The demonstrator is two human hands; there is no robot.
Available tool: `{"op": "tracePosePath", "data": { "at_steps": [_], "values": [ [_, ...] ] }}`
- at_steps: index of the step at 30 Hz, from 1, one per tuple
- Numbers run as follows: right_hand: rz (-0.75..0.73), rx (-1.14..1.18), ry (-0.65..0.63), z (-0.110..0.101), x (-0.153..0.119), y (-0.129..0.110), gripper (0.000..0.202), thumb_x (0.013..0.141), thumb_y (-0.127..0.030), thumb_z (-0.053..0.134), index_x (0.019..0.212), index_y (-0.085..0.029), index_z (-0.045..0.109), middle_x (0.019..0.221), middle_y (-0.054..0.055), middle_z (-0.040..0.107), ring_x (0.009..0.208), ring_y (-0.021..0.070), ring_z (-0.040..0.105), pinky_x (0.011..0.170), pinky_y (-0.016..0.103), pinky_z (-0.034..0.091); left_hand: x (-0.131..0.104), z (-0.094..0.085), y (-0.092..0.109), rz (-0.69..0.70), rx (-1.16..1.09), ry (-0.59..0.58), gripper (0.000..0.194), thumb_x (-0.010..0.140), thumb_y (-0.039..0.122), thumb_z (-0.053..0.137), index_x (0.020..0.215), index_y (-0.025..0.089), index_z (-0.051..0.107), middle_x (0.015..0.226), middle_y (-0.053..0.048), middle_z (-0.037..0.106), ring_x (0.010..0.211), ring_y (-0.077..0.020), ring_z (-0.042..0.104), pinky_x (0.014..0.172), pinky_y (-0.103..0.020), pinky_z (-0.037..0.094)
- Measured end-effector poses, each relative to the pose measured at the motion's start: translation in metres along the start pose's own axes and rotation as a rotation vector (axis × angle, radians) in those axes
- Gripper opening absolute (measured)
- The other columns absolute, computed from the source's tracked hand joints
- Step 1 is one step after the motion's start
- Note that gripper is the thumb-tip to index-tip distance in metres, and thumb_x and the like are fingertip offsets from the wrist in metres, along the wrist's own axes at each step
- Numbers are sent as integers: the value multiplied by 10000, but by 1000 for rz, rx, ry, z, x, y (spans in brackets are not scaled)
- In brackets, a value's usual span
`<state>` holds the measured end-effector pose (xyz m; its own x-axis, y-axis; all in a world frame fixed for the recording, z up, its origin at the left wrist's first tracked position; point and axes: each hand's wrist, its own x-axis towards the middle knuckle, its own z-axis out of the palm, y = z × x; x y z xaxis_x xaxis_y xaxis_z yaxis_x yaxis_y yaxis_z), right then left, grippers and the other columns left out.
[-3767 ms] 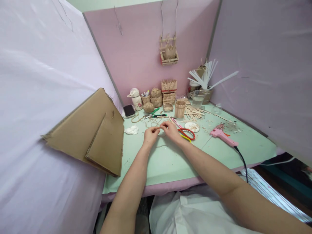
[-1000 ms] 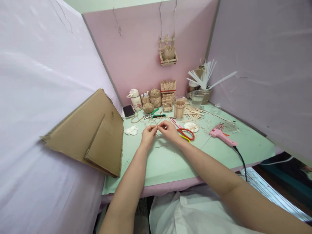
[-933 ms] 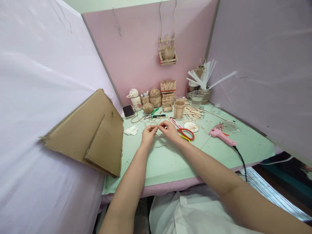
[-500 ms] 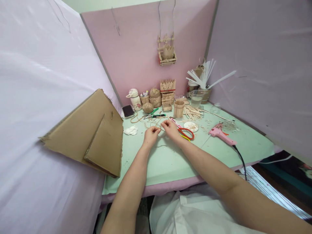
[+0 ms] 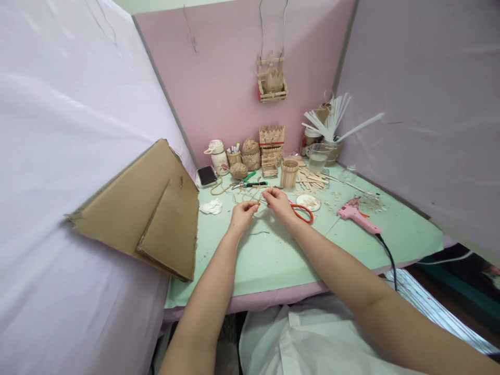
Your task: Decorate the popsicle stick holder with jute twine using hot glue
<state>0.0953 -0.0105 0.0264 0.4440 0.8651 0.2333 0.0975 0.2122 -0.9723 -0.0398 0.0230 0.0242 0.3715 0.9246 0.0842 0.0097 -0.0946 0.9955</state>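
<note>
My left hand [image 5: 244, 212] is closed in a pinch above the middle of the table, on a thin strand of twine [image 5: 259, 198]. My right hand [image 5: 276, 201], just to its right and slightly farther away, pinches the same strand. A small gap separates the fingertips. Behind the hands, loose twine runs toward a twine ball [image 5: 238, 170]. Red-handled scissors [image 5: 303, 212] lie beside my right hand, partly hidden by it. A short piece of cord [image 5: 259, 233] rests on the table below the hands.
A pink glue gun [image 5: 359, 217] lies at the right, its cable over the edge. Cardboard [image 5: 156, 208] leans at the left. Farther back are green-handled pliers [image 5: 250, 184], a stick cup [image 5: 289, 174], loose craft sticks [image 5: 310, 178], a white dish [image 5: 308, 202] and a water cup [image 5: 317, 158].
My hands have parted slightly, with the right hand shifting a little to the right and away from me. The whole view has shifted slightly. Both hands stay pinched.
</note>
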Motion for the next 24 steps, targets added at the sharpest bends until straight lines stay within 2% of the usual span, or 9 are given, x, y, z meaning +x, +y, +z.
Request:
{"op": "tracePosePath", "data": {
  "at_steps": [6, 11, 14, 17, 20, 24],
  "values": [
    [85, 91, -76, 1, 0, -2, 414, 773, -594, 489, 706, -189, 545, 644, 13, 512, 567, 114, 446, 479, 226, 335, 2, -1, -1, -31, -79, 4, 264, 624, 316, 700, 829, 151, 697, 620, 6, 592, 524, -81, 428, 536, -233, 334],
    [152, 63, -187, 3, -1, 3, 439, 768, -600, 505, 700, -174, 582, 670, 24, 536, 575, 114, 448, 460, 223, 309, 3, -5, -1, 36, -35, 24, 218, 674, 316, 683, 833, 166, 701, 786, -37, 650, 683, -121, 525, 646, -251, 400],
    [94, 35, -240, 3, -1, 5, 372, 731, -558, 576, 733, -187, 594, 663, -1, 545, 582, 114, 450, 489, 228, 328, 5, -6, -3, 173, 95, 40, 133, 677, 251, 689, 781, 175, 718, 846, -51, 644, 778, -138, 545, 768, -275, 420],
    [13, 7, -242, 2, -1, 5, 314, 708, -499, 623, 695, -188, 584, 627, -24, 531, 574, 108, 439, 537, 237, 354, 7, -7, -5, 249, 199, 58, 79, 673, 201, 685, 740, 180, 719, 844, -49, 630, 766, -137, 542, 754, -271, 423],
    [-26, -12, -216, 1, -1, 3, 274, 704, -449, 638, 676, -181, 590, 629, -24, 538, 595, 111, 448, 574, 245, 370, 8, -7, -7, 255, 256, 34, 68, 691, 175, 652, 725, 167, 711, 823, -42, 646, 708, -126, 545, 699, -258, 422],
    [-44, -34, -227, 1, -2, 2, 234, 706, -405, 638, 671, -176, 603, 649, -19, 556, 622, 115, 456, 597, 247, 373, 7, -5, -8, 169, 238, -21, 106, 713, 173, 609, 764, 152, 700, 674, -14, 646, 617, -121, 555, 666, -255, 433]
  ]
}}
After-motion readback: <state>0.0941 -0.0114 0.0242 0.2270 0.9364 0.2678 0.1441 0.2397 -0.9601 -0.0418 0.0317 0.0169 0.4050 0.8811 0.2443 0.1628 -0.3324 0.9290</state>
